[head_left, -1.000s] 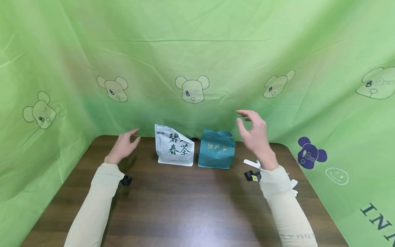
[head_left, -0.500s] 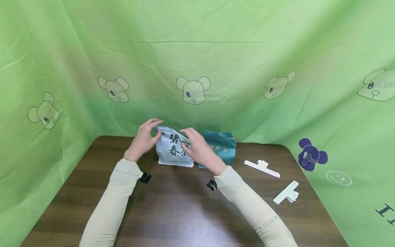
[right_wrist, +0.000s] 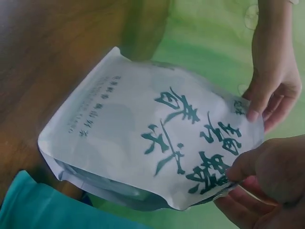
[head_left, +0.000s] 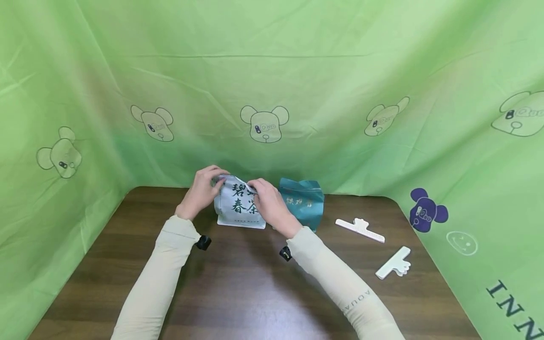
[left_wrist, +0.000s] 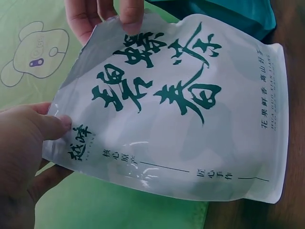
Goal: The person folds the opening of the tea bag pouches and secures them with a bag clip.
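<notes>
A white tea bag (head_left: pixel 240 210) with dark green characters stands upright at the back of the table. My left hand (head_left: pixel 204 189) pinches its upper left corner, thumb on the front face and fingers behind, as the left wrist view shows on the bag (left_wrist: pixel 167 109). At the upper right edge my right hand (head_left: pixel 272 203) pinches the bag the same way; in the right wrist view the right thumb (right_wrist: pixel 248 164) lies across the printed face. Close beside the right hand stands a teal tea bag (head_left: pixel 308 203), partly hidden behind that hand.
Two white sealing clips, one long clip (head_left: pixel 360 230) and another clip (head_left: pixel 394 263) lower down, lie at the right of the brown table (head_left: pixel 250 283). A green printed cloth (head_left: pixel 263 75) hangs behind and along both sides.
Both hands have come in from the sides to the white tea bag and now pinch its top edge. The clips, earlier partly covered by the right arm, show fully.
</notes>
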`<control>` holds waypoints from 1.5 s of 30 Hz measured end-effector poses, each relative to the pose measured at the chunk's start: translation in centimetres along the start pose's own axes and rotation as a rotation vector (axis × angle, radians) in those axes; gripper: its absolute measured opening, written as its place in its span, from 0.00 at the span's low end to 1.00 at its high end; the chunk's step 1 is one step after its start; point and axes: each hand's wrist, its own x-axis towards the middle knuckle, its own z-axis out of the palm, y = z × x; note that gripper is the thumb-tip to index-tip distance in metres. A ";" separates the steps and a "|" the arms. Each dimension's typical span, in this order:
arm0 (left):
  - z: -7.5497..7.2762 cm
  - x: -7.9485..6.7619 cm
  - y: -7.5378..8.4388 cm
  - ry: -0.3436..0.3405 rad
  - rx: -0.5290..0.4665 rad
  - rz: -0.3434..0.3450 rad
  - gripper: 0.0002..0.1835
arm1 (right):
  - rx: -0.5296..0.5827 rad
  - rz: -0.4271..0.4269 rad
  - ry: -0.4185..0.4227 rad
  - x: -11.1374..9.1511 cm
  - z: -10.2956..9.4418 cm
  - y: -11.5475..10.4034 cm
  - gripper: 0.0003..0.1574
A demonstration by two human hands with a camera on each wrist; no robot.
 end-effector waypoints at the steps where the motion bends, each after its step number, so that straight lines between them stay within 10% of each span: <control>1: 0.0 0.0 0.0 0.001 -0.006 0.000 0.10 | 0.006 0.004 0.002 0.1 -0.1 0.0 0.19; 29: -1.4 -3.0 2.7 0.055 -0.056 0.164 0.10 | 0.238 -0.015 -0.001 -2.0 -3.7 -1.1 0.13; 45: -0.9 -5.9 3.4 0.014 -0.072 0.142 0.13 | 0.290 -0.046 -0.015 -4.3 -3.2 -1.0 0.13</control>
